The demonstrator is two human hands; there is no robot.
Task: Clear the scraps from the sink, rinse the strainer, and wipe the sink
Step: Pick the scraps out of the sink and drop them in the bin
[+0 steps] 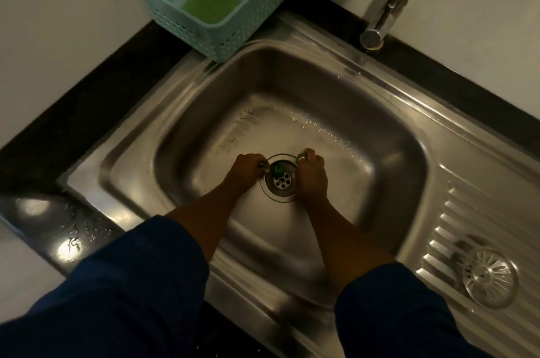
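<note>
Both my hands are down in the steel sink (391, 135), one on each side of the open drain (282, 180). My left hand (247, 170) is curled, and a small green scrap shows at its fingertips by the drain's left rim. My right hand (313, 175), which wears a ring, is also curled, with a green bit at its fingers by the drain's upper right rim. More green scraps (277, 168) lie inside the drain cup. The round metal strainer (486, 277) rests on the ribbed drainboard at the right, away from both hands.
A teal plastic basket (263, 7) holding a green sponge (209, 3) stands at the sink's back left corner. The chrome tap (390, 7) rises at the back right. Water drops dot the sink floor and the dark counter (73, 112) on the left.
</note>
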